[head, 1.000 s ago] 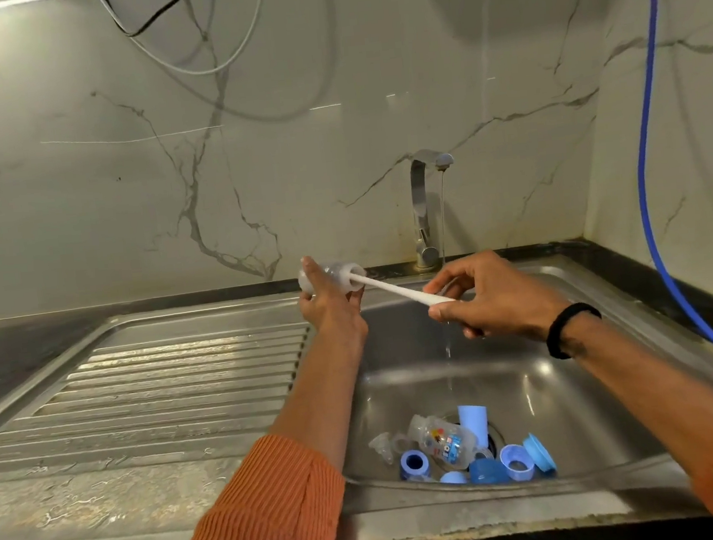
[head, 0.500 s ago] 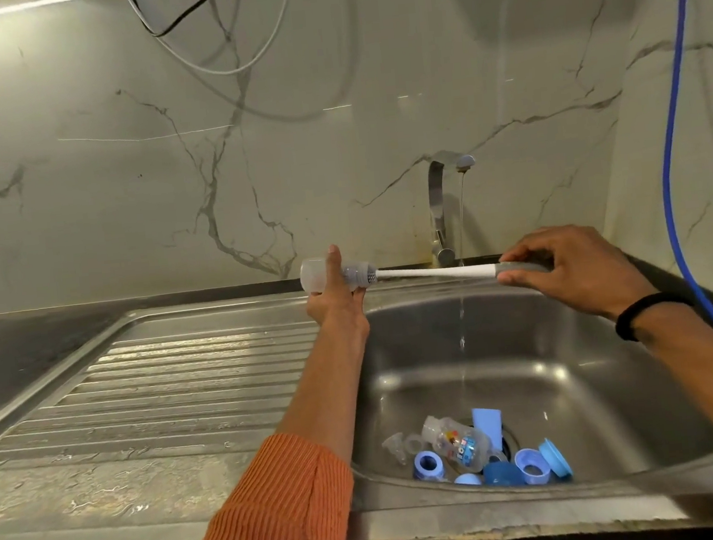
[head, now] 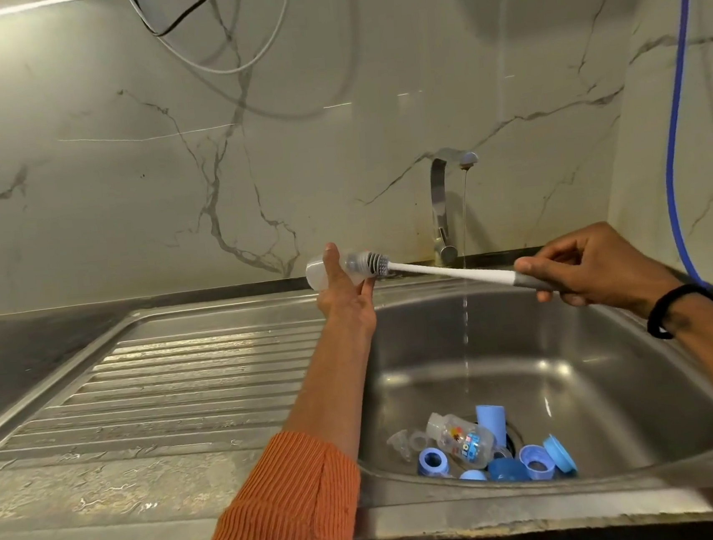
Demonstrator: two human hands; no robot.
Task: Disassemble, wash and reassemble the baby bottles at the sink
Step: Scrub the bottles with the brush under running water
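Brush (head: 446, 270) withdrawn further — bristles at bottle (head: 348, 266) mouth

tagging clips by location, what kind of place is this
Most likely a home kitchen: a steel sink with a ribbed drainboard, a running tap and a marble-look backsplash.

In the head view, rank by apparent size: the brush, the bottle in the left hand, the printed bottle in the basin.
1. brush, clearly longest.
2 and 3. bottle in the left hand and printed bottle: similar; the first is farther and partly covered, so unranked.
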